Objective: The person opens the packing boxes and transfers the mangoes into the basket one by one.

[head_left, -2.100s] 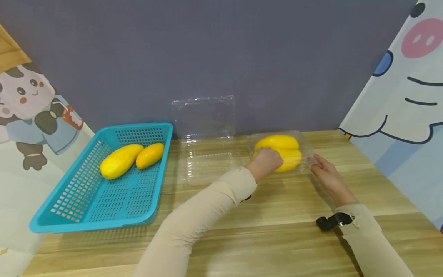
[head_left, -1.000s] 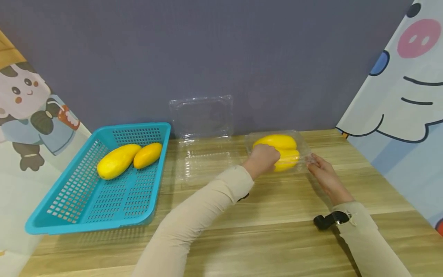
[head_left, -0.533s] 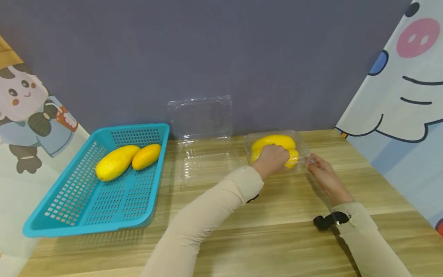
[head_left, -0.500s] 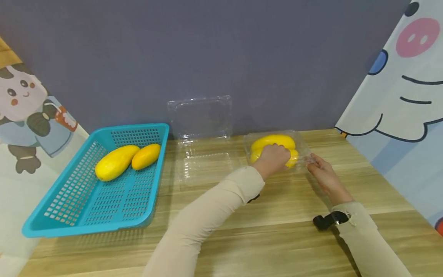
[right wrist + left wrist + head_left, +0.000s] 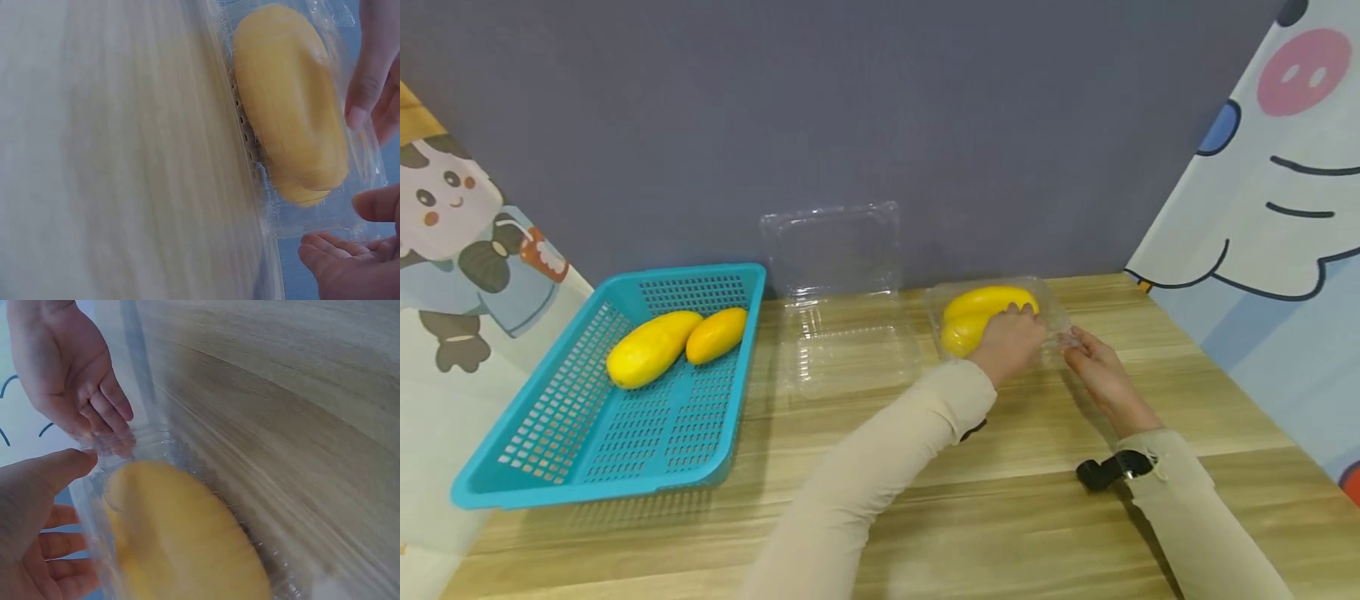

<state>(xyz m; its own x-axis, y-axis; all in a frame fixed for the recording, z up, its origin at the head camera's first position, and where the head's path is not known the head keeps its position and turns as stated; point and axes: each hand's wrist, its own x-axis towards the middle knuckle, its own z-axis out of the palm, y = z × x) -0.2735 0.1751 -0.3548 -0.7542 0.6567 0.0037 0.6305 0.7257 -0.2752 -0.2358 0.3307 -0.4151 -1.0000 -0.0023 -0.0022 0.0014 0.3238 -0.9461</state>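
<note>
A clear plastic clamshell box point(image 5: 1051, 312), lid down, lies at the back right of the table with two yellow mango-like fruits point(image 5: 964, 329) inside. My right hand point(image 5: 1108, 379) pinches its near right corner between thumb and fingers. Over the near edge of the lid reaches my left hand point(image 5: 1011, 340), hiding part of the fruit in the head view. In the left wrist view its thumb point(image 5: 65, 467) is extended by the box edge, with the other fingers point(image 5: 65, 544) loosely bent on the outer side. The right wrist view shows the fruit point(image 5: 287, 100) under the plastic.
A second clear clamshell point(image 5: 850, 358) stands with its lid raised against the grey back panel point(image 5: 850, 100). On the left, a turquoise basket point(image 5: 730, 442) holds a larger yellow fruit point(image 5: 651, 350) and a smaller orange-yellow one point(image 5: 717, 335). Cartoon-printed panels flank the wooden table point(image 5: 1000, 533).
My left hand has slid rightward along the lid's near edge toward my right hand, and its fingers have loosened from a fist-like curl. My right hand keeps its place at the corner.
</note>
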